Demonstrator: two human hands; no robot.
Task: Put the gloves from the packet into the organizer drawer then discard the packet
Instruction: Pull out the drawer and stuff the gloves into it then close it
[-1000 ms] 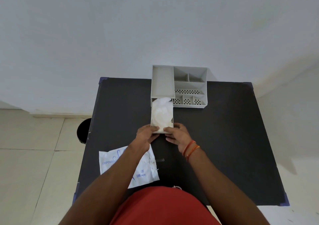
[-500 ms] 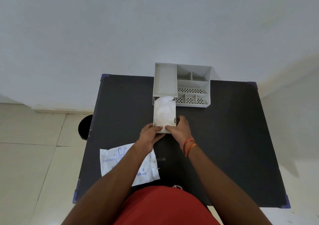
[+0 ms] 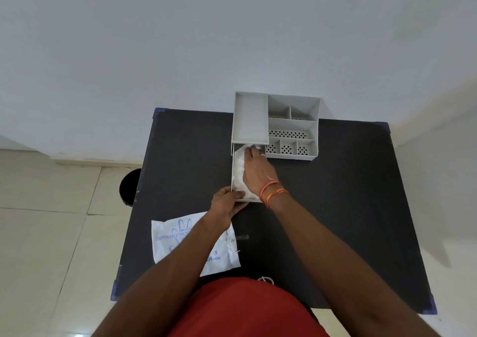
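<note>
Though crinkly, gloves [image 3: 238, 167] inside boxy drawer [image 3: 233, 181]

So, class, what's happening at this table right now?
A person is packing clear gloves into the pulled-out organizer drawer. The right hand presses them down toward the back, while the left hand grips the drawer's front corner. The packet lies on the black table, not yet discarded.

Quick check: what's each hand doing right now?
Left hand: gripping the drawer front corner.
Right hand: open, pressing the gloves down in the drawer.
</note>
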